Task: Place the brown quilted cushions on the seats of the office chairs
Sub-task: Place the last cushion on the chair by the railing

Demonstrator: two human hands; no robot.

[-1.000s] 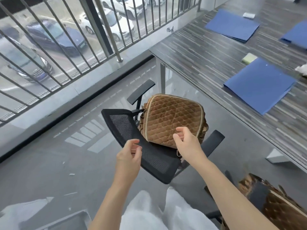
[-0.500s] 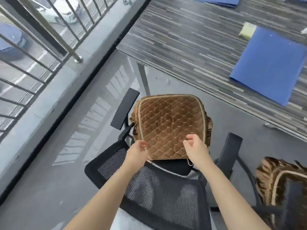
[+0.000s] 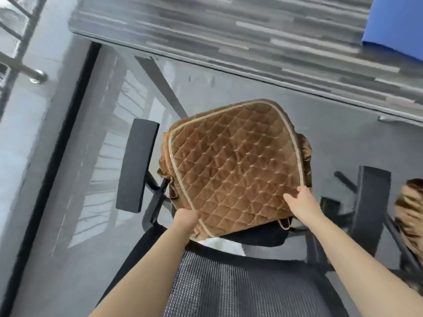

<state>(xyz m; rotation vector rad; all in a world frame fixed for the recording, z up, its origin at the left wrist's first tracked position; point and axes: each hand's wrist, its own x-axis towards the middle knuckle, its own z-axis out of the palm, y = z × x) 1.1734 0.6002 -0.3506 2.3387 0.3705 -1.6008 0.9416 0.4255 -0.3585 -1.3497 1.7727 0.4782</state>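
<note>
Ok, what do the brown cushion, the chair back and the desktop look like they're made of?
Brown cushion: soft velvety fabric, going by its sheen, diamond quilting and pale piped edge.
Chair back: black woven mesh in a black frame, probably plastic; the open weave shows.
Desktop: looks like grey streaked wood-grain laminate, smooth with a slight gloss; could be veneer.

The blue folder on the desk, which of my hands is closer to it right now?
Right. The right hand grips the cushion's near right edge, below the blue folder; the left hand holds the near left corner, farther away.
</note>
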